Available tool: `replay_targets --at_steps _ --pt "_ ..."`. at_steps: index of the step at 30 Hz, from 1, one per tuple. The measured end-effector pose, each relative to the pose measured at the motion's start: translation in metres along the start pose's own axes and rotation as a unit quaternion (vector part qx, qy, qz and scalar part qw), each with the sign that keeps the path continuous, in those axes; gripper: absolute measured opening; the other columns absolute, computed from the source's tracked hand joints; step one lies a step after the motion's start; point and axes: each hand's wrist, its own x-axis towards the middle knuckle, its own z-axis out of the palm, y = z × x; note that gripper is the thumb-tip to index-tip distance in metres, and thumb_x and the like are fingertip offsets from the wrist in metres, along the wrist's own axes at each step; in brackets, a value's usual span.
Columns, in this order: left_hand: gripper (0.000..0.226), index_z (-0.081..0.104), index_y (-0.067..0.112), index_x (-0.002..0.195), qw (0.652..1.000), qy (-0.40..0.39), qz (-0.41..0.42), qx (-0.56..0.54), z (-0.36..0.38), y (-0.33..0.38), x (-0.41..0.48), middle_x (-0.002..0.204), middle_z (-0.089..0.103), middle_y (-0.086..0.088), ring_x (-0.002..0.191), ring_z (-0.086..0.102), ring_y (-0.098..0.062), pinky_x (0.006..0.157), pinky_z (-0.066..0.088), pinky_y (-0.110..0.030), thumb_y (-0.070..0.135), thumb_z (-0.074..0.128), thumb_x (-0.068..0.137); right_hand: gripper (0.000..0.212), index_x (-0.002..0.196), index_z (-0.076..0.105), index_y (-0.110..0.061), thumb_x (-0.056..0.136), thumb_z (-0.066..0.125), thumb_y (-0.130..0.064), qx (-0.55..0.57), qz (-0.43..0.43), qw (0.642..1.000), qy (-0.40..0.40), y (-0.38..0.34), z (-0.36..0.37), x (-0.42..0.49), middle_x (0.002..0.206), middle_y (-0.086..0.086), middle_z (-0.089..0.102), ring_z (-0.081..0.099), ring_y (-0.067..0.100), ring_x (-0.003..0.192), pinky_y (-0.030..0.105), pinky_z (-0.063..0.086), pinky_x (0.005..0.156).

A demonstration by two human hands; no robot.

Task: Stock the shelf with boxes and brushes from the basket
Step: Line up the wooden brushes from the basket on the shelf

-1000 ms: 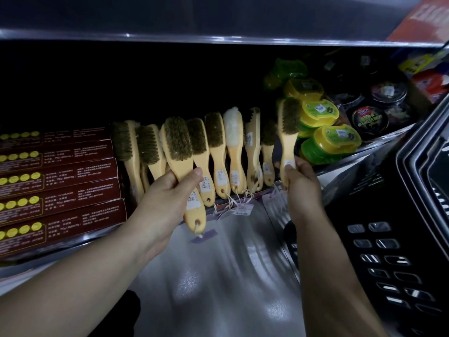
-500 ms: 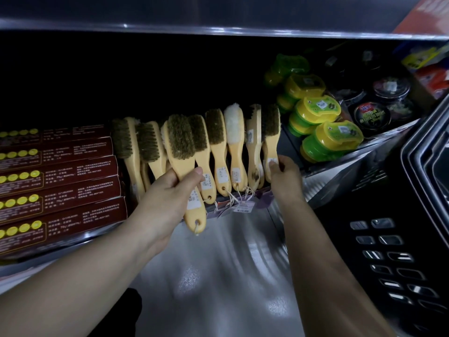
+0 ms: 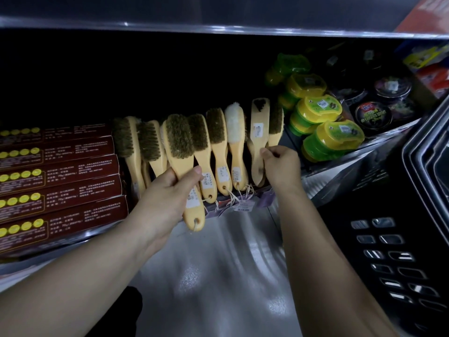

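A row of several wooden brushes (image 3: 220, 139) with brown bristles stands along the shelf's front edge (image 3: 245, 205). My left hand (image 3: 167, 190) grips the handle of one large brush (image 3: 181, 152) held in front of the row. My right hand (image 3: 279, 166) pinches the handle of the rightmost brush (image 3: 275, 122), which stands at the row's right end beside a brush (image 3: 258, 132) turned back-side out. Dark red boxes (image 3: 58, 181) with yellow dots are stacked on the shelf at the left.
Yellow-and-green lidded tubs (image 3: 332, 139) and dark round tins (image 3: 373, 114) fill the shelf to the right. A black plastic basket (image 3: 398, 251) stands at the right edge. The upper shelf's metal rim (image 3: 218, 27) runs overhead. Shiny floor lies below.
My right hand has carried its brush leftward from beside the tubs into the right end of the row and stood it there. My left hand has kept its brush in place.
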Motion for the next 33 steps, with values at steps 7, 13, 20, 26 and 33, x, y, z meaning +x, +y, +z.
replay_targets --at_steps 7,13,20,26,33 --pt "0.013 0.065 0.032 0.096 0.999 -0.027 0.003 0.039 -0.002 -0.001 0.000 0.067 0.065 0.028 0.061 0.059 0.011 0.050 0.046 -0.015 0.038 0.058 0.088 0.020 0.089 0.072 -0.011 0.091 0.057 -0.024 -0.091 -0.015 0.995 -0.029 0.001 -0.001 0.004 0.085 0.009 0.070 0.063 0.025 0.083 0.031 0.048 0.074" --pt "0.030 0.068 0.028 0.073 0.999 -0.007 -0.029 0.042 -0.001 0.005 -0.003 0.064 0.063 0.014 0.063 0.056 -0.009 0.050 0.037 -0.026 0.044 0.051 0.091 0.018 0.095 0.071 -0.012 0.087 0.063 -0.026 -0.089 -0.023 0.996 0.007 0.002 0.000 0.003 0.093 0.005 0.071 0.064 0.023 0.088 0.028 0.047 0.074" --pt "0.031 0.070 0.021 0.091 0.996 -0.045 -0.074 0.021 -0.002 0.011 -0.007 0.077 0.073 0.001 0.061 0.065 -0.007 0.054 0.047 -0.016 0.029 0.041 0.098 0.019 0.079 0.065 -0.023 0.093 0.053 -0.028 0.092 -0.043 0.992 -0.072 -0.017 -0.006 -0.052 0.068 -0.013 0.067 0.059 -0.008 0.064 0.005 0.040 0.054" --pt "0.019 0.068 0.019 0.094 0.993 -0.078 -0.008 0.084 -0.006 0.013 -0.007 0.069 0.067 0.006 0.054 0.053 0.002 0.051 0.041 -0.011 0.020 0.049 0.096 0.020 0.099 0.069 -0.008 0.095 0.049 -0.011 0.205 0.007 0.915 -0.347 -0.028 0.002 -0.119 0.083 0.008 0.069 0.059 0.016 0.076 0.026 0.052 0.068" --pt "0.015 0.063 0.024 0.097 0.913 0.039 0.205 0.350 -0.074 0.054 0.022 0.088 0.062 0.008 0.078 0.056 -0.003 0.068 0.041 -0.007 0.016 0.066 0.084 0.015 0.099 0.065 -0.008 0.093 0.052 -0.007 0.266 0.019 0.914 -0.306 -0.041 0.025 -0.118 0.080 0.010 0.068 0.061 0.019 0.070 0.037 0.052 0.073"
